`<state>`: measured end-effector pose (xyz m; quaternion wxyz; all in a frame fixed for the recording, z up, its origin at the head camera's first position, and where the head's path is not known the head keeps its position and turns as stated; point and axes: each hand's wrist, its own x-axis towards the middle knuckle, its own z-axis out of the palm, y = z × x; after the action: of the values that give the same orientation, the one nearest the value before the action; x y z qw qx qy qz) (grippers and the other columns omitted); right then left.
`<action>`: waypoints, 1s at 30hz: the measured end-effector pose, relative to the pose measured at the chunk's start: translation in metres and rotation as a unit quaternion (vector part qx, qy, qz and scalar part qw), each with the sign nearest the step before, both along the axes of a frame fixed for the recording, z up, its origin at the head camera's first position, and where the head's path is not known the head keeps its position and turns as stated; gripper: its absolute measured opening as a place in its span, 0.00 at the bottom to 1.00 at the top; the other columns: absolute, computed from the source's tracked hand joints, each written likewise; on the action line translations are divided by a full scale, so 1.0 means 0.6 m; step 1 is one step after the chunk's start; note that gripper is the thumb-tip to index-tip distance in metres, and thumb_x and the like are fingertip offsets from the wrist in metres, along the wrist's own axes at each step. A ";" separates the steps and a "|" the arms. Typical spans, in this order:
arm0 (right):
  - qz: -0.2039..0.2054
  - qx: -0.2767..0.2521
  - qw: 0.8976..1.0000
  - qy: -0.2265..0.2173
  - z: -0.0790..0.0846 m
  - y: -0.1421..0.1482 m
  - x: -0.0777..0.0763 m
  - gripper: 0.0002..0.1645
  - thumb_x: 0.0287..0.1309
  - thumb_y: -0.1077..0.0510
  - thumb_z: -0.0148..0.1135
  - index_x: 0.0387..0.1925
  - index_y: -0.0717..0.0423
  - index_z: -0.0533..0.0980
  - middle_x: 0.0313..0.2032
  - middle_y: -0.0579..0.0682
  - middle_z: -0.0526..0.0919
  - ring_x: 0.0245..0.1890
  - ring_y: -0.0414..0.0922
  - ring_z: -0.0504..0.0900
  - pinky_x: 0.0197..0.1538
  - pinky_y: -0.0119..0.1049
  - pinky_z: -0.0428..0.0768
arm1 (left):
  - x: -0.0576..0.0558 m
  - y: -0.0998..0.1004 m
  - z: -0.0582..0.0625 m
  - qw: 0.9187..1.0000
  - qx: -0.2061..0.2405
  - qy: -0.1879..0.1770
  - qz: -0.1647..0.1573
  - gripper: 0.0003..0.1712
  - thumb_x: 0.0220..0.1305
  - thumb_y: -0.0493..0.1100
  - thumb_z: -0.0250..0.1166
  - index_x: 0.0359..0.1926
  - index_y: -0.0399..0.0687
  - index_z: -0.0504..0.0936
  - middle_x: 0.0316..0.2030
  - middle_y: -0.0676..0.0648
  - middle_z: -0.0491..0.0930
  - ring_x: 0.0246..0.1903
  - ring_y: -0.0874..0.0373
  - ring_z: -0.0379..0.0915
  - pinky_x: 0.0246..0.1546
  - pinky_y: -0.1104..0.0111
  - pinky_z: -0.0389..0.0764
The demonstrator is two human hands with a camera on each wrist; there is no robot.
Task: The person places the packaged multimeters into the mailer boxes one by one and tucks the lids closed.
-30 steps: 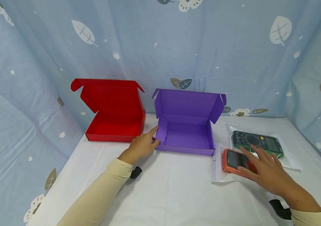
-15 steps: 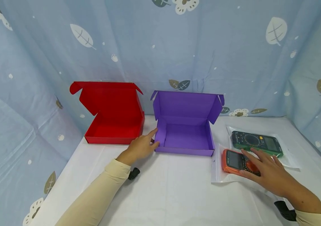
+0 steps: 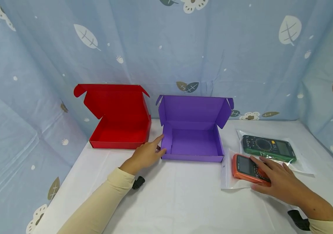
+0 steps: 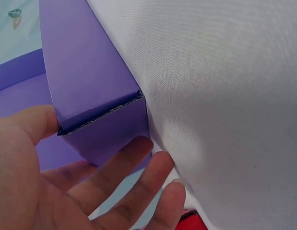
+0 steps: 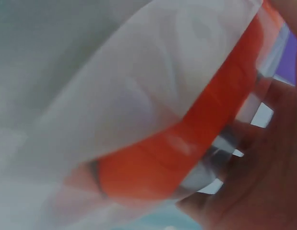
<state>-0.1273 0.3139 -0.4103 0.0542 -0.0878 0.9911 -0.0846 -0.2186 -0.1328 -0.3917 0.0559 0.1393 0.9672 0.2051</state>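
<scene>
My left hand (image 3: 144, 157) touches the front left corner of an open purple cardboard box (image 3: 197, 158). In the left wrist view the thumb lies at the corner's top edge, and the other fingers extend along the side wall. My right hand (image 3: 285, 182) grips an orange multimeter (image 3: 246, 174) in a clear zip bag (image 3: 227, 175), its thumb along the near side and fingers over the far side. The right wrist view shows the orange casing through the plastic, blurred. Behind it lies a green multimeter (image 3: 267, 148) in another clear bag.
A red cardboard box (image 3: 116, 145) stands to the left of the purple one, lid raised. Both boxes sit on a white-covered table (image 3: 195, 201). A blue patterned curtain (image 3: 143, 42) closes off the back and sides.
My right fingers have closed in from a spread position around the orange multimeter, which now tilts slightly. The left hand stays at the purple box, and the view shifts a little.
</scene>
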 end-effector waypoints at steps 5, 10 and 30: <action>0.002 0.016 1.000 0.003 -0.002 0.002 0.000 0.68 0.38 0.24 0.73 0.76 0.45 0.56 0.64 0.72 0.67 0.58 0.75 0.67 0.52 0.73 0.72 | 0.003 -0.001 0.000 1.000 -0.005 0.008 0.000 0.38 0.71 0.58 0.58 0.77 0.59 0.58 0.51 0.52 0.86 0.43 0.51 0.82 0.39 0.57 0.78; 0.007 0.022 1.000 0.007 0.000 0.003 0.000 0.67 0.37 0.25 0.73 0.75 0.47 0.58 0.62 0.73 0.69 0.57 0.75 0.70 0.50 0.72 0.74 | 0.007 -0.002 -0.001 1.000 -0.005 0.011 -0.001 0.38 0.71 0.58 0.58 0.77 0.58 0.59 0.49 0.53 0.86 0.44 0.51 0.82 0.38 0.58 0.79; 0.006 0.032 0.999 0.009 0.005 0.004 0.002 0.64 0.40 0.26 0.73 0.74 0.49 0.60 0.62 0.73 0.69 0.55 0.74 0.70 0.49 0.72 0.75 | 0.047 -0.018 0.002 1.000 -0.006 0.025 -0.004 0.38 0.69 0.57 0.61 0.76 0.56 0.62 0.46 0.53 0.87 0.40 0.51 0.83 0.35 0.55 0.79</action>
<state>-0.1260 0.3162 -0.4076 0.0487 -0.0926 0.9932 -0.0514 -0.1906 -0.1436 -0.3907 0.0332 0.1479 0.9688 0.1959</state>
